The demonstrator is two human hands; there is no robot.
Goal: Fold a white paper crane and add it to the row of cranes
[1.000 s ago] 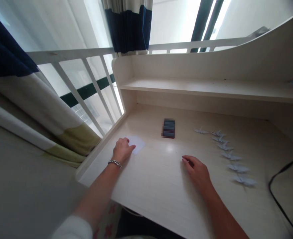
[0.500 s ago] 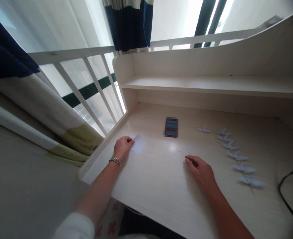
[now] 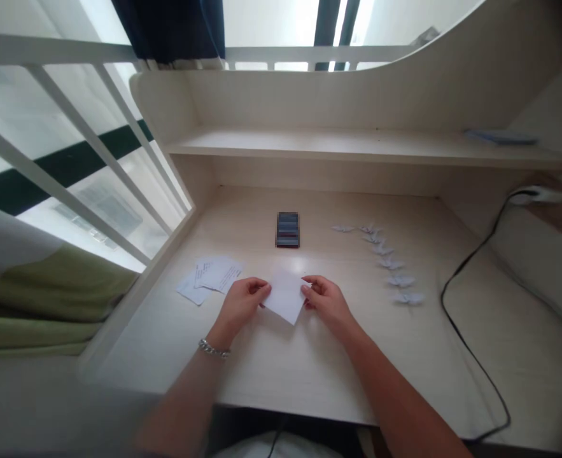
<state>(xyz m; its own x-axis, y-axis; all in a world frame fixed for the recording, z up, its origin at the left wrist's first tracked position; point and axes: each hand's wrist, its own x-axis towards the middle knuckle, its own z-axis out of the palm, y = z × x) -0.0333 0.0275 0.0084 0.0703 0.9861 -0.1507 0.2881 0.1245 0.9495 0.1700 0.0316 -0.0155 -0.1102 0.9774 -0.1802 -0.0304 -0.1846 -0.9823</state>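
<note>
A white paper sheet is held up at the middle of the desk between my left hand and my right hand, each pinching one side of it. Just left of my left hand lie several loose white paper sheets, some with small printed text. Ahead of the hands sits a dark phone, its surface blurred. To the right, a curving row of small pale-blue origami cranes stands on the cream wooden desk.
A cream shelf runs above the desk, with a flat blue item on it. A black cable trails across the desk's right side from a white plug. A white railing and window bound the left.
My view has swung left and back. My right hand has moved left from the desk to the sheet, and both hands now hold it. Several loose sheets show beside my left hand.
</note>
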